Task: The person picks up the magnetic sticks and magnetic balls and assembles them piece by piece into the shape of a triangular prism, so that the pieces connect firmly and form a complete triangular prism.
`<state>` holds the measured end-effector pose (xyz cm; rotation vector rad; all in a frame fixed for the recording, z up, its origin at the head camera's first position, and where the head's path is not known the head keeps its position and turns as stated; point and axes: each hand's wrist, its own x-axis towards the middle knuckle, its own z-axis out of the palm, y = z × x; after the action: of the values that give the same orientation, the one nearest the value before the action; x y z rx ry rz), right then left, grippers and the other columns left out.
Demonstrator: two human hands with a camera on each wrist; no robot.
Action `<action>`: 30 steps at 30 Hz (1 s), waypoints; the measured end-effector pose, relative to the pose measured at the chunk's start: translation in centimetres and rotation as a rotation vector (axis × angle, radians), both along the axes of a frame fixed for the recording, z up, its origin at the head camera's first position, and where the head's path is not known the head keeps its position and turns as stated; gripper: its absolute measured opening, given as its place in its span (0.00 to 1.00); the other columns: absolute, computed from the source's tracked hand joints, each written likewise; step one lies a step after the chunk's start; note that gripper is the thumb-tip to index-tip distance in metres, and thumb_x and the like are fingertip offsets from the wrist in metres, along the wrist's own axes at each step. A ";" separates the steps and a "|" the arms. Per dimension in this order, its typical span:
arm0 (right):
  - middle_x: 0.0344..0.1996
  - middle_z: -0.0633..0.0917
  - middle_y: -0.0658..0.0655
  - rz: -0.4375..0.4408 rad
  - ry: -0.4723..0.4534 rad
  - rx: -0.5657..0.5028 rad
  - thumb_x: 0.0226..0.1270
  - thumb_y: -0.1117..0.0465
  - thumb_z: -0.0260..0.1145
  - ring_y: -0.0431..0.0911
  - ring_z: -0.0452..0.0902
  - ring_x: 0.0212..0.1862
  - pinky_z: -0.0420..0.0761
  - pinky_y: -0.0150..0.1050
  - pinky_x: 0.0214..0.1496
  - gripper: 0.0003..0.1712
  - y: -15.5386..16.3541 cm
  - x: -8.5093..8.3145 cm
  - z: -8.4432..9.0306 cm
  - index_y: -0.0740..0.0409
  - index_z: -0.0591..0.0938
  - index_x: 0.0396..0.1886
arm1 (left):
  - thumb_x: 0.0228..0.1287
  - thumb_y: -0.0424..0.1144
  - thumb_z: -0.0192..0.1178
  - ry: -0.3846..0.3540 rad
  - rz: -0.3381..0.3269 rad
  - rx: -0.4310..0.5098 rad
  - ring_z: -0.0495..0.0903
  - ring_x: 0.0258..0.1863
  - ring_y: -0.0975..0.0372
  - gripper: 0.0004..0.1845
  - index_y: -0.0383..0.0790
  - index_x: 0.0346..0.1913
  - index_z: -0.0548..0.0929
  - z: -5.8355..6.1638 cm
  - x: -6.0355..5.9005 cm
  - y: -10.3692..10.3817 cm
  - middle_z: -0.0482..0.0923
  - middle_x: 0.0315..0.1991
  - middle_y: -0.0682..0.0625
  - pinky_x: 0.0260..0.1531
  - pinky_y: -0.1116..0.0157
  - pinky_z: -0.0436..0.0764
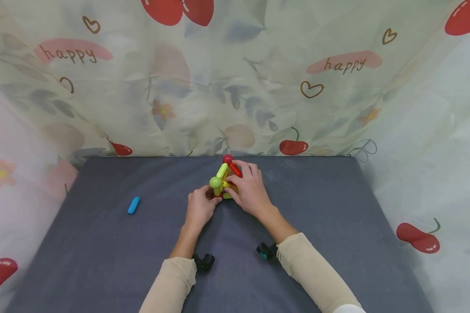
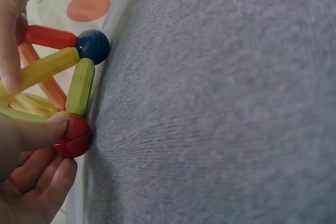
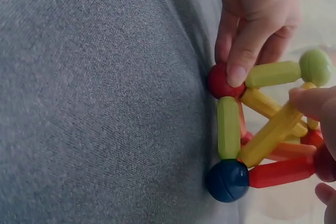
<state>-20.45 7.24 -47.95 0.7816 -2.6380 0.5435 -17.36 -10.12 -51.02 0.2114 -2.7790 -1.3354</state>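
Nearest the camera, two beige sleeves reach in over the dark grey fabric-covered counter [image 1: 321, 226], and a small black wrist camera [image 1: 203, 262] sits under each forearm, half hidden. Further out, the left hand [image 1: 199, 208] pinches a red ball [image 3: 223, 81] at the bottom corner of the stick-and-ball toy frame [image 1: 225, 180], thumb pressed on top and the other fingers [image 2: 39, 174] curled beneath. The right hand [image 1: 249, 188] lies over the frame's far side, fingers bent round its yellow and red sticks; how firmly they grip cannot be told, since the hand hides that side. A dark blue ball [image 3: 227, 180] and the red one rest on the counter. To the left, well apart, lies a short blue plastic stick [image 1: 133, 205]. Behind stands a cherry-print curtain [image 1: 235, 78].
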 end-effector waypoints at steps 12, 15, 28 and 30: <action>0.70 0.69 0.60 -0.026 -0.075 -0.185 0.60 0.48 0.78 0.58 0.64 0.66 0.71 0.57 0.65 0.25 1.1 0.3 -0.6 0.51 0.84 0.55 | 0.62 0.39 0.74 0.024 0.004 -0.038 0.89 0.47 0.52 0.20 0.39 0.56 0.86 -0.2 0.4 0.5 0.90 0.47 0.43 0.49 0.53 0.86; 0.65 0.72 0.59 -0.052 -0.226 -0.388 0.60 0.49 0.78 0.56 0.71 0.63 0.77 0.52 0.61 0.33 2.6 0.3 -1.4 0.54 0.79 0.61 | 0.61 0.39 0.74 0.031 0.003 -0.041 0.89 0.47 0.52 0.20 0.40 0.56 0.86 -0.3 0.4 0.6 0.90 0.47 0.43 0.49 0.53 0.86; 0.45 0.81 0.55 -0.087 -0.468 -0.427 0.65 0.54 0.74 0.48 0.77 0.46 0.79 0.44 0.51 0.18 4.4 -0.5 -6.2 0.56 0.86 0.52 | 0.64 0.39 0.72 0.037 -0.028 -0.035 0.82 0.58 0.50 0.30 0.44 0.68 0.77 2.1 2.1 -6.1 0.80 0.63 0.45 0.55 0.51 0.83; 0.44 0.81 0.55 -0.088 -0.475 -0.445 0.65 0.54 0.75 0.48 0.77 0.46 0.79 0.43 0.51 0.17 4.4 -0.5 -6.3 0.56 0.87 0.50 | 0.65 0.40 0.71 0.069 0.041 -0.064 0.81 0.59 0.48 0.29 0.43 0.68 0.78 2.5 2.7 -9.2 0.80 0.63 0.44 0.56 0.49 0.82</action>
<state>-20.97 11.64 -54.20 0.4338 -2.7677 1.3736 -14.65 -19.35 -48.56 0.2136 -2.7396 -1.2191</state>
